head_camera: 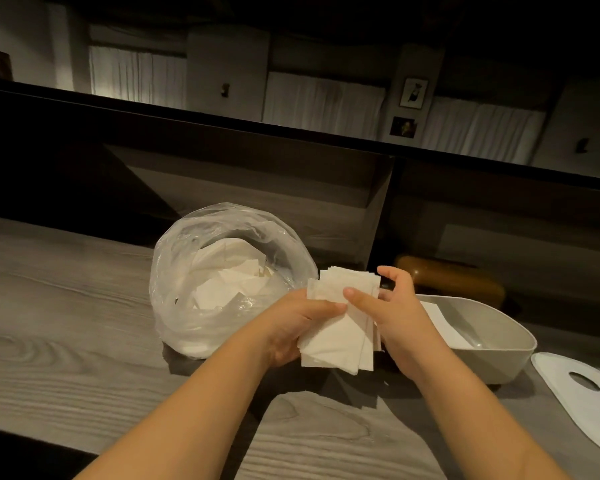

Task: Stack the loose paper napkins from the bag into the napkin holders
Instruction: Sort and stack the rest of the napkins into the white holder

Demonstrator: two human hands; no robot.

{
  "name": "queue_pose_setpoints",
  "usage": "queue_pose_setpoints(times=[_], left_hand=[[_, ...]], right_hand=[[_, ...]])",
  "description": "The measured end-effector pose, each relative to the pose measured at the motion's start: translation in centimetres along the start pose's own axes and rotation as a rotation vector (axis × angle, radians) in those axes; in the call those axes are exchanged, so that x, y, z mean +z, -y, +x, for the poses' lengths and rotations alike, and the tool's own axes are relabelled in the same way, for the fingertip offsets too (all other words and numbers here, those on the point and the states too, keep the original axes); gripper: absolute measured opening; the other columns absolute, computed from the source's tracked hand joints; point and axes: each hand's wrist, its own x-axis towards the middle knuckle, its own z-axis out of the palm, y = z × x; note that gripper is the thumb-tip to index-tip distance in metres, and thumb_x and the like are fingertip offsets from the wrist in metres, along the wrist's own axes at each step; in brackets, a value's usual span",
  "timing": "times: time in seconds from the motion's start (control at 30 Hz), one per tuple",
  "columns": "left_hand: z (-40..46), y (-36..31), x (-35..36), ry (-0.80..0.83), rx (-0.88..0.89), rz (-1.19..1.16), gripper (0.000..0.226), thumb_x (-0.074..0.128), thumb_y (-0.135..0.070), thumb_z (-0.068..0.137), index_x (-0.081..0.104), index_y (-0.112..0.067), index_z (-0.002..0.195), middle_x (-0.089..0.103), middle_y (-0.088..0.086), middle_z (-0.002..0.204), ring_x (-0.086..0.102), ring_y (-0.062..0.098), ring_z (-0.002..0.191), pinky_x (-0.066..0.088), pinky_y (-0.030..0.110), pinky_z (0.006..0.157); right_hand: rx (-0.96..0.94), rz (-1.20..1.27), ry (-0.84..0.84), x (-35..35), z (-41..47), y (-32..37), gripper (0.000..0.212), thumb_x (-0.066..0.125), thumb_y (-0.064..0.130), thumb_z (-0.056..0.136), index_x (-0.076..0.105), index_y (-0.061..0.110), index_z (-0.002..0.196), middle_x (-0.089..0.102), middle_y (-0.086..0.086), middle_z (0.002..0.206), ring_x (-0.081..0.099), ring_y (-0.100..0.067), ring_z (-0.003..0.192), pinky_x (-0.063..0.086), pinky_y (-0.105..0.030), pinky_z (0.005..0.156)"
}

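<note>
Over wooden counter (83,323), both hands grip napkin stack (340,327).

No legible text, label, brand, number or sign is showing anywhere in this dim head-camera view; the two small dark-framed pictures (413,92) hanging on the far wall are appearing too small and blurred to reveal any writing, and the clear crinkled plastic bag (201,271) is showing no print
</note>
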Motion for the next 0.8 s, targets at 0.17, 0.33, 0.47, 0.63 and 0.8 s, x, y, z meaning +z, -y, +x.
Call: queue_pose_setpoints(times=[0.17,0.33,0.47,0.63,0.8], left_hand=[[-0.2,-0.5,-1.6,0.066,-0.079,0.126,0.038,0.072,-0.007,0.085,0.059,-0.024,0.115,0.071,0.004,0.106,0.068,0.022,0.102,0.060,0.036,0.080],[0.2,0.1,-2.3,-0.040,-0.050,0.242,0.047,0.074,-0.004,0.082,0.057,-0.021,0.123,0.068,0.004,0.116,0.066,0.023,0.105,0.061,0.038,0.082],[1.2,0.4,-2.6,-0.284,0.188,0.305,0.045,0.079,-0.020,0.081,0.057,-0.025,0.119,0.062,-0.002,0.116,0.060,0.020,0.108,0.059,0.040,0.087],[1.4,1.6,-2.6,-0.210,0.332,0.528,0.035,0.071,-0.026,0.089,0.055,-0.032,0.119,0.060,-0.009,0.117,0.058,0.013,0.109,0.056,0.028,0.085],[1.4,1.9,-2.8,-0.039,0.299,0.560,0.064,0.075,-0.011,0.084,0.041,-0.043,0.128,0.052,-0.012,0.126,0.058,0.014,0.112,0.058,0.030,0.087]], right_hand=[[-0.090,0.026,-0.009,0.0,0.3,-1.0,0.044,0.070,0.008,0.087,0.047,0.032,0.116,0.061,0.006,0.118,0.064,-0.017,0.102,0.061,-0.038,0.076],[-0.292,-0.151,-0.073,-0.1,0.9,-2.5,0.042,0.070,0.008,0.087,0.046,0.035,0.108,0.053,0.018,0.107,0.056,-0.005,0.097,0.051,-0.016,0.060],[-0.210,-0.340,0.018,-1.2,1.8,-3.3,0.048,0.073,0.010,0.084,0.045,0.031,0.117,0.053,0.012,0.107,0.057,-0.009,0.096,0.053,-0.020,0.067],[-0.072,-0.269,0.101,-1.0,2.2,-4.4,0.045,0.074,0.019,0.085,0.045,0.032,0.116,0.054,0.012,0.105,0.056,-0.008,0.090,0.048,-0.017,0.061],[-0.130,-0.188,0.153,-1.4,2.5,-5.1,0.070,0.083,0.014,0.075,0.039,0.036,0.125,0.050,0.012,0.118,0.056,-0.012,0.104,0.058,-0.021,0.072]])
